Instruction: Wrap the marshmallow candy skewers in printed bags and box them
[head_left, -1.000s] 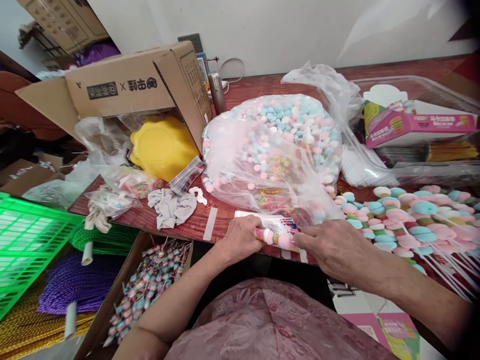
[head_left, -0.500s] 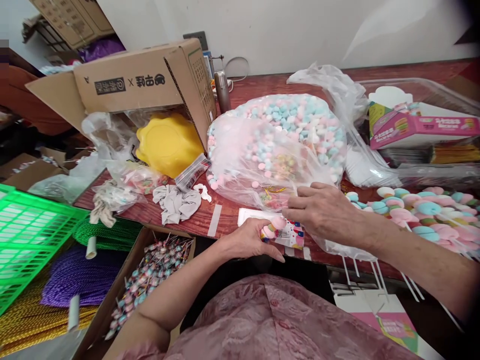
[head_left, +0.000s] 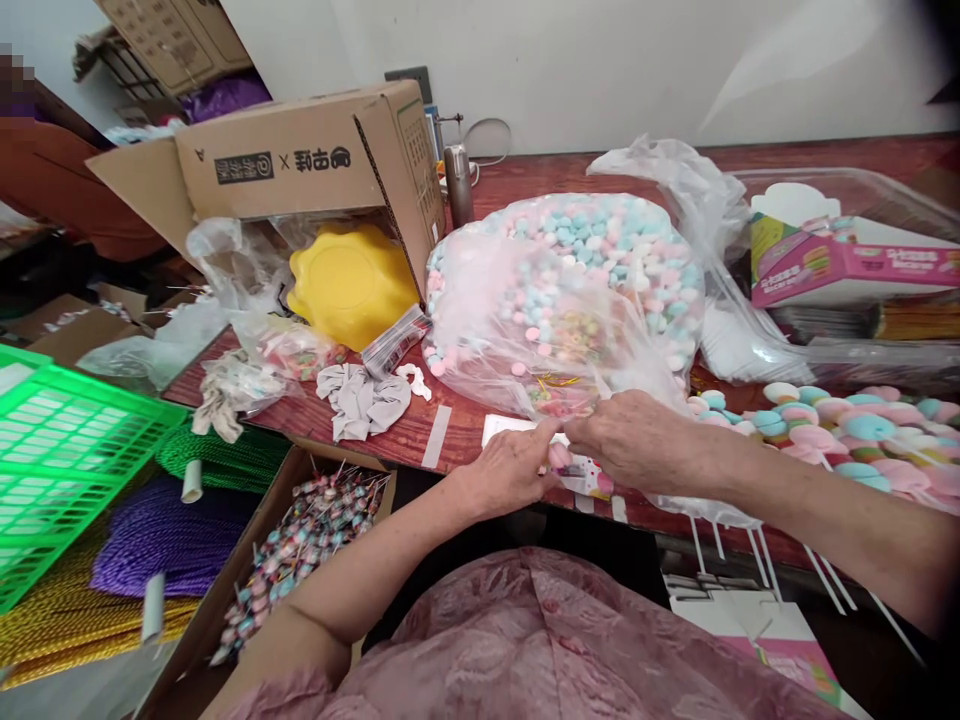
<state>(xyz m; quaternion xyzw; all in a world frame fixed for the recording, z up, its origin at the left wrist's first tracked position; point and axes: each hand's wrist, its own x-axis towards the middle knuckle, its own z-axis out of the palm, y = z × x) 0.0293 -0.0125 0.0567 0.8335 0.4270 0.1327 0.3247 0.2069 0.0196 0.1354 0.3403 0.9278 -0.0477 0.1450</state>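
My left hand [head_left: 511, 466] is closed around a small candy with a pink marshmallow top [head_left: 559, 456], which shows between my two hands at the table's front edge. The rest of the candy is hidden by the fingers. From the other side, my right hand [head_left: 624, 435] pinches close against my left fingertips. What lies in that pinch is hidden. Beneath the hands are a white card [head_left: 501, 428] and a colourful printed wrapper [head_left: 592, 476]. Just behind them rests a large clear bag of pastel marshmallows [head_left: 600, 235], with gold twist ties [head_left: 556, 381] on its front.
Marshmallow sticks [head_left: 862, 430] lie at the right, their white sticks overhanging the edge. A cardboard box [head_left: 300, 150] holds a yellow tub [head_left: 352, 285]. Down left are a carton of candy sticks [head_left: 300, 540] and a green basket [head_left: 82, 460]. A person [head_left: 67, 180] sits at far left.
My right hand has come down and left from the bag's front to meet my left hand. The left fingers have closed over more of the candy. The view has shifted slightly.
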